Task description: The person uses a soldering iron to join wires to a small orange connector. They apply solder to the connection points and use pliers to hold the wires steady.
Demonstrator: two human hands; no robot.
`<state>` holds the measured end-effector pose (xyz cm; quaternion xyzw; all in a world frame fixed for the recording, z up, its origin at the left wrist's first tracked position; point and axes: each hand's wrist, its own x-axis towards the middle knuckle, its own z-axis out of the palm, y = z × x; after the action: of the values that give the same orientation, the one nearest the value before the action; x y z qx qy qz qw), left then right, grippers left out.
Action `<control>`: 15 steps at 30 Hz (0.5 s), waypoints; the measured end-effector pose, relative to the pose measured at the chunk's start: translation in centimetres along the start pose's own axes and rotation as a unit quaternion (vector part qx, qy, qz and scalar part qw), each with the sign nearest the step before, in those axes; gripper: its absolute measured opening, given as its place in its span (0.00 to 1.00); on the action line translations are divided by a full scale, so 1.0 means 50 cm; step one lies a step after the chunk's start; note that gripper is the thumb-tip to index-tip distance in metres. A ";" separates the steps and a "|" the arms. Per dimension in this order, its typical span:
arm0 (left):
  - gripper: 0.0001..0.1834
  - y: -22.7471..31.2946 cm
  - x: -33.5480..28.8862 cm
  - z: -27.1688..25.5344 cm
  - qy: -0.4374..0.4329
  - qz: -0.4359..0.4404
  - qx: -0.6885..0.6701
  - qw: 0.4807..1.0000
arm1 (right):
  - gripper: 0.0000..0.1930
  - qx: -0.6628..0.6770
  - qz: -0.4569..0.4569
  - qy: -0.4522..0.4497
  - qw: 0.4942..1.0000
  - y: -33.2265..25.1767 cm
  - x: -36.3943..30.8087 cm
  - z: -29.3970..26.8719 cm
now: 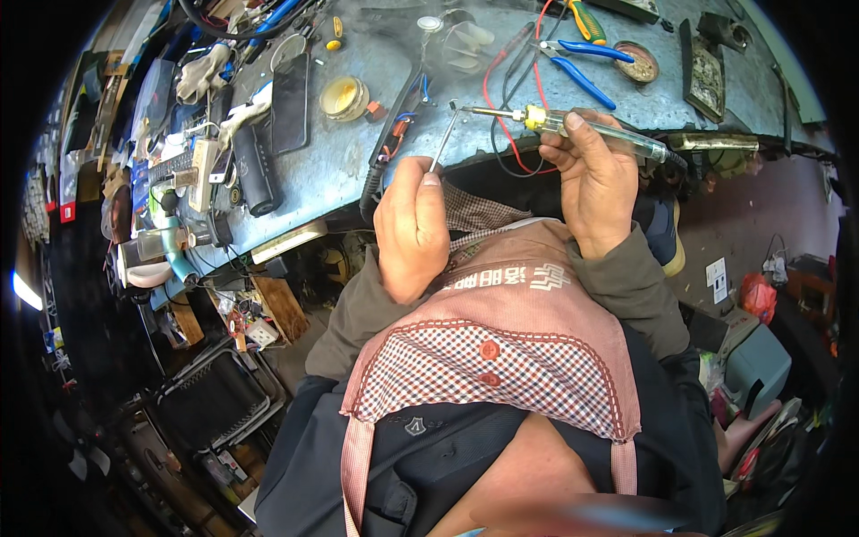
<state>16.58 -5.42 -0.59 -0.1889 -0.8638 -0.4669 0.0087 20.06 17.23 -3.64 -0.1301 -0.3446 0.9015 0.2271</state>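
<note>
Head view shows 2 hands above a cluttered blue-grey metal workbench: the right hand grips a slim clear-handled soldering iron by its handle, and the left hand pinches a thin silvery solder wire near its lower end. The wire looks light and bendy, best held close to its tip, while the iron seems rigid and safe only at the handle.

Olive-grey sleeves, pink apron with checked trim, red buttons, dark trousers.

Even daylight, sharp centre, strong fisheye bending, black rim, blurred patch at bottom.
</note>
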 end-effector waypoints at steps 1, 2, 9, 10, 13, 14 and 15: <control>0.10 0.000 -0.001 0.002 0.003 0.004 0.009 1.000 | 0.10 0.001 -0.002 0.003 1.000 0.000 0.000 0.000; 0.10 0.000 -0.002 0.003 0.006 0.007 0.017 1.000 | 0.10 -0.002 -0.001 0.003 1.000 0.001 0.000 0.000; 0.10 -0.008 -0.001 0.011 0.034 0.089 0.110 0.989 | 0.09 -0.007 -0.004 0.007 1.000 0.004 0.000 0.000; 0.11 -0.011 -0.001 0.015 0.039 0.103 0.126 0.986 | 0.08 -0.007 -0.006 0.008 1.000 0.005 0.001 0.000; 0.13 -0.021 -0.004 0.023 0.047 0.138 0.170 0.975 | 0.07 -0.010 -0.005 0.009 1.000 0.005 0.000 0.001; 0.14 -0.022 -0.004 0.024 0.046 0.144 0.180 0.972 | 0.07 -0.010 -0.007 0.009 1.000 0.005 0.000 0.001; 0.15 -0.023 -0.004 0.025 0.044 0.150 0.190 0.969 | 0.07 -0.011 -0.008 0.009 1.000 0.006 0.001 0.001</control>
<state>16.60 -5.05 -2.28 -0.2900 -0.8974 -0.2955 0.1526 19.91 17.02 -3.82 -0.1376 -0.3532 0.8948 0.2360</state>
